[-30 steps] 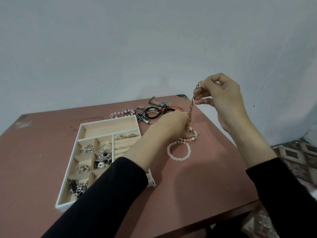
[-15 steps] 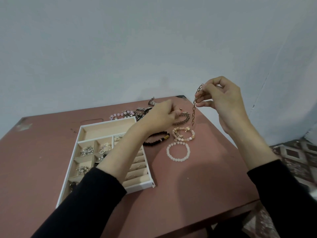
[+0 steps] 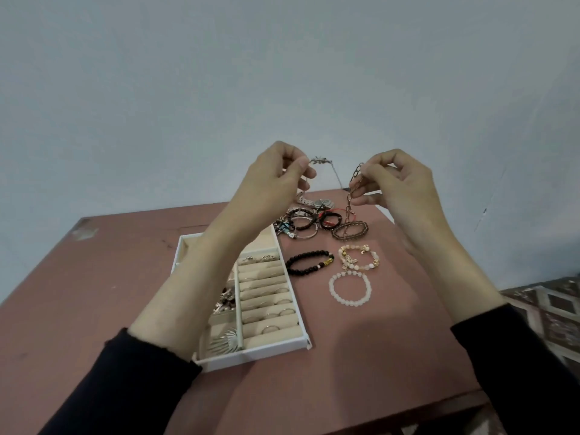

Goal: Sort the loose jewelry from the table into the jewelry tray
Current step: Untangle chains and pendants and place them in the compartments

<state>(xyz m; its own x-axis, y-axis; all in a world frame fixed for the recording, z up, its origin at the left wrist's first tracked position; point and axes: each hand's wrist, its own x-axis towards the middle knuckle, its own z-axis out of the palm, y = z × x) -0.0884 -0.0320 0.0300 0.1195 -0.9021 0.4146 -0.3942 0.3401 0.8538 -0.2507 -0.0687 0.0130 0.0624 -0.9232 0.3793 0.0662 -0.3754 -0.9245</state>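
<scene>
My right hand [image 3: 397,183] pinches a bronze link chain [image 3: 350,202] that hangs down toward the table. My left hand [image 3: 276,180] is raised level with it and pinches a thin silver chain with a small ornament [image 3: 323,166]; its other end runs toward the right hand. Below my left forearm lies the white jewelry tray [image 3: 295,343] with ring rolls and small compartments holding several pieces. Loose on the table lie a black bead bracelet [image 3: 309,262], a pink charm bracelet [image 3: 359,257], a white bead bracelet [image 3: 350,288] and a brown bracelet [image 3: 351,230].
A tangled pile of bracelets and a watch [image 3: 309,219] sits at the table's far edge behind the tray. The reddish-brown table [image 3: 361,356] stands against a grey wall. Patterned floor [image 3: 552,312] shows past its right edge.
My left hand rose from the jewelry pile on the table, lifting a thin silver chain up beside the right hand. The right hand still holds the bronze chain.
</scene>
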